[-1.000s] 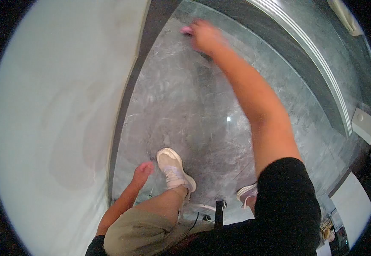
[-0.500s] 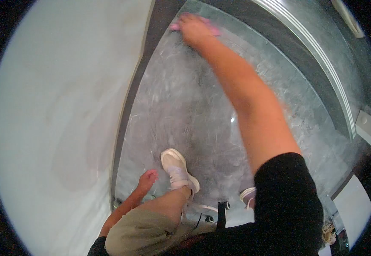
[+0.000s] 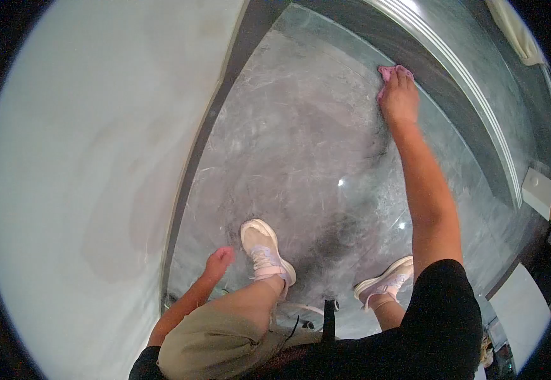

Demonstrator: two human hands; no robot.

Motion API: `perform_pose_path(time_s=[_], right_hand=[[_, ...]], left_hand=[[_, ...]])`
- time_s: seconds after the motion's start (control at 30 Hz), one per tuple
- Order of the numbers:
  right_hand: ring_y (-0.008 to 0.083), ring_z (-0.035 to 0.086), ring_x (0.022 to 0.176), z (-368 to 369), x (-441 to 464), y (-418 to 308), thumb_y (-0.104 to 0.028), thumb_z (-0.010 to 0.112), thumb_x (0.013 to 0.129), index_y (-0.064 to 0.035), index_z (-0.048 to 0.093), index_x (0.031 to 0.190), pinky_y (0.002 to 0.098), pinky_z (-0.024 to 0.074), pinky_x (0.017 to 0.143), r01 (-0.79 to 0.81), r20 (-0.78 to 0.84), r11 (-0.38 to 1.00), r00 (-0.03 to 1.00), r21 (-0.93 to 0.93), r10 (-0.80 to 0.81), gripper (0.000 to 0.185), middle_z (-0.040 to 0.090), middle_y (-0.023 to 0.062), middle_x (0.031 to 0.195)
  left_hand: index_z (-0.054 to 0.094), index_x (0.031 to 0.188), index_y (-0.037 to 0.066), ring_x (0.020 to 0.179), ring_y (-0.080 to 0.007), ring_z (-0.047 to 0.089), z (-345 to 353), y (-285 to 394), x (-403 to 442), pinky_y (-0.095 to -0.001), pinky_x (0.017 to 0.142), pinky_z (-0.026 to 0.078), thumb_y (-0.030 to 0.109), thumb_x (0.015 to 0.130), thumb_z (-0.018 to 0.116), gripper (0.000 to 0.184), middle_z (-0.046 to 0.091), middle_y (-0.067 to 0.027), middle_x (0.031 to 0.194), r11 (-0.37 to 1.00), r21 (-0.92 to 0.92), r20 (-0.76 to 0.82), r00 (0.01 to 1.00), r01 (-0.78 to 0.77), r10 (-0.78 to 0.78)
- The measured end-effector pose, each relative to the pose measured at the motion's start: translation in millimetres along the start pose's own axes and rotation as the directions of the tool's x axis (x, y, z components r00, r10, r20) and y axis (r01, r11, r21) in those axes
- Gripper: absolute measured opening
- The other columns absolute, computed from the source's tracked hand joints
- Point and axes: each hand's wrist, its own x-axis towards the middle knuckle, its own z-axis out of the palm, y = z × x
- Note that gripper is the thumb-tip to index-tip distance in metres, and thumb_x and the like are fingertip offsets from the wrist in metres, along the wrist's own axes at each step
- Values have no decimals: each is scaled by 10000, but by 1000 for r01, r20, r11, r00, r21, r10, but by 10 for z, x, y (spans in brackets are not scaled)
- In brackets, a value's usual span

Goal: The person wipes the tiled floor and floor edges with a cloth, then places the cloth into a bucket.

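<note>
My right hand presses a pink cloth against the grey marbled floor, close to the dark curved base at the upper right. Its fingers lie over the cloth, and part of the cloth shows at their left side. Low on the left, my left hand hangs near my knee with its fingers curled. Whether it holds anything is too small to make out. A light shoe on my foot is just to the right of it.
A white wall with a dark skirting runs along the left. At the right are a curved step with metallic strips and a white socket plate. My other shoe stands at the lower right. Small black wheels show between my legs.
My right hand has swept with the cloth from the upper left corner of the floor to the right, beside the curved base. My left hand has hardly moved.
</note>
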Motion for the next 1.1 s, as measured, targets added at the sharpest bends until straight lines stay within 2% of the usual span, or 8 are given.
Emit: perform_pose_path(time_s=[0.1,0.17,0.3,0.37,0.67,0.83,0.9,1.1], right_hand=[[328,512,1192,180,312,-501,-118,588,816,-206,640,1141,445,406,1017,68,55,935,994,348,-93,341,567,100,1255],[314,497,1213,217,602,-1137,-103,575,807,-105,607,1160,458,391,1025,273,6,907,957,321,-291,355,568,97,1249],[290,531,1140,413,1228,-2053,-108,609,777,-131,620,1096,441,468,935,191,182,916,946,353,-267,320,591,83,1113],[285,536,1126,393,1255,-1999,-115,622,767,-138,621,1084,434,481,913,185,176,906,947,381,-268,318,588,79,1095],[288,532,1118,413,1064,-1680,-108,636,753,-155,627,1078,410,493,897,178,224,903,933,390,-281,329,573,77,1102],[304,529,1112,453,1400,-2008,-81,627,752,-152,628,1094,410,475,927,245,238,903,910,353,-340,349,571,90,1091],[312,449,1229,337,1404,-1936,-224,496,879,-114,616,1151,403,382,1010,264,289,849,859,458,-423,317,507,157,1313],[327,533,1117,150,701,-1050,-58,640,741,-131,628,1096,429,461,938,269,160,871,920,412,-359,362,578,114,1122]], left_hand=[[589,1130,-11,859,-154,619,-1,-242,-1,-294,809,497,164,938,552,263,660,-69,967,993,-105,21,998,-54,57],[594,1129,2,832,-145,607,23,-337,-78,-288,785,490,179,935,562,265,655,-58,941,989,-144,46,999,19,-12],[603,1120,7,820,-142,603,-38,-217,-88,-293,770,495,201,941,560,268,655,-56,937,998,-57,52,999,2,1],[601,1126,0,820,-143,606,-134,-520,99,-291,782,502,205,946,551,277,656,-59,938,979,115,87,983,-169,159],[605,1136,-1,861,-142,610,-31,260,147,-290,811,491,223,949,538,299,659,-58,964,980,-176,-44,996,-89,82],[603,1125,2,871,-146,611,-45,62,22,-299,816,491,200,934,533,284,662,-62,969,1000,19,32,999,-18,17],[609,1111,3,867,-145,612,-29,-75,27,-300,813,492,192,929,531,274,662,-61,963,999,-30,58,997,-40,41],[609,1100,5,845,-148,621,-40,36,137,-293,799,499,164,929,517,250,668,-67,942,996,-85,10,999,-32,33]])
